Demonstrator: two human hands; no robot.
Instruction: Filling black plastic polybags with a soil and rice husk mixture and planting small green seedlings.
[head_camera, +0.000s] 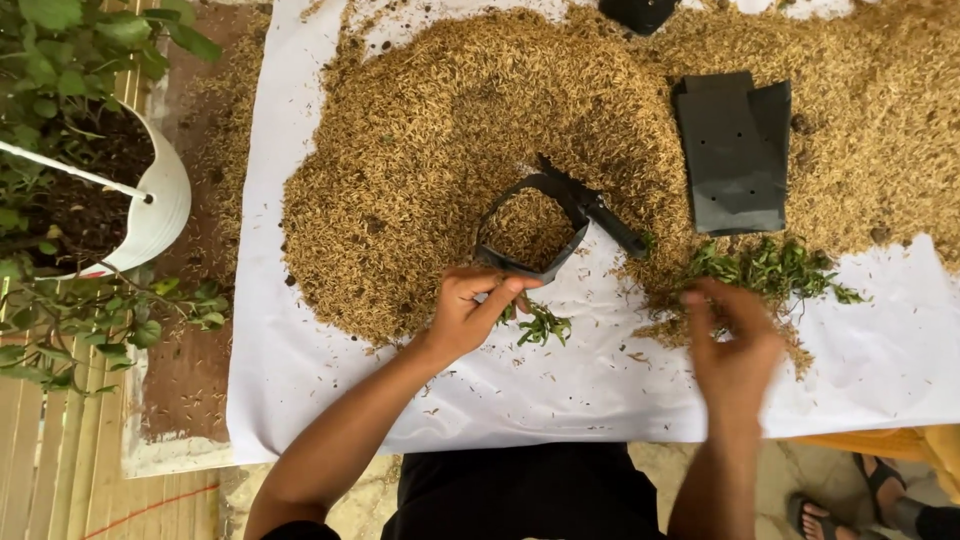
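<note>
A small black plastic grow bag stands open on a white sheet, filled with golden rice husk. My left hand pinches a small green leafy cutting just in front of the bag's near rim. My right hand is blurred with motion beside a loose bunch of green cuttings; whether it holds one I cannot tell.
A large heap of rice husk covers the sheet's far half. A flat stack of empty black bags lies on it at right. A white pot with a leafy plant stands at left. A sandalled foot shows at lower right.
</note>
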